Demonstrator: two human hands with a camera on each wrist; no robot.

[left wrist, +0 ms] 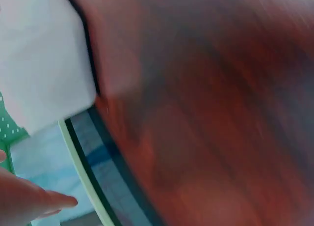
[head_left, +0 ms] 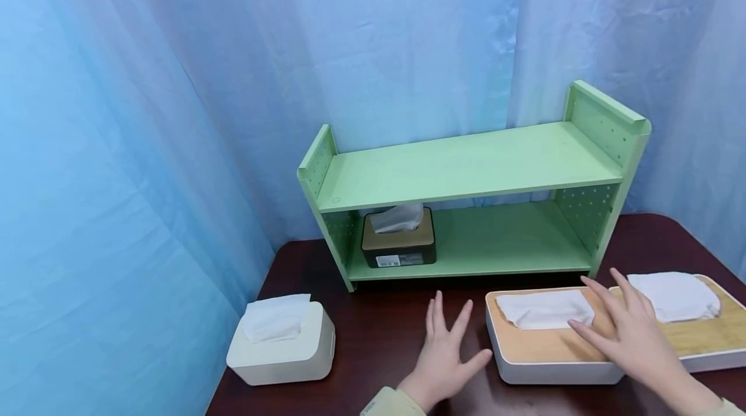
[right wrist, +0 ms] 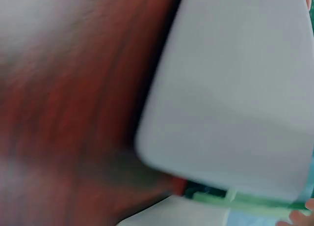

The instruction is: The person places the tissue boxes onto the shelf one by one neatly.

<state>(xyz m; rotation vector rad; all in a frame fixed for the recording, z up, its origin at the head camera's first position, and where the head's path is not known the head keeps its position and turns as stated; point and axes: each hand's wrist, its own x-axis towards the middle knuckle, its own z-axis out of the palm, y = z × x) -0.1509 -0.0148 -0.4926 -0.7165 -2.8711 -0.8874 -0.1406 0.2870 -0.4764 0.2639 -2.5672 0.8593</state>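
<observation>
A dark reddish-brown table is backed and flanked on the left by softly folded, pale blue curtains, brightest at the left, while a two-tiered green shelf with perforated sides is stood upon it.

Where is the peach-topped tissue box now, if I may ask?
In the head view, the peach-topped box stands lower right on the table, between the left hand and the yellowish-topped box.
</observation>
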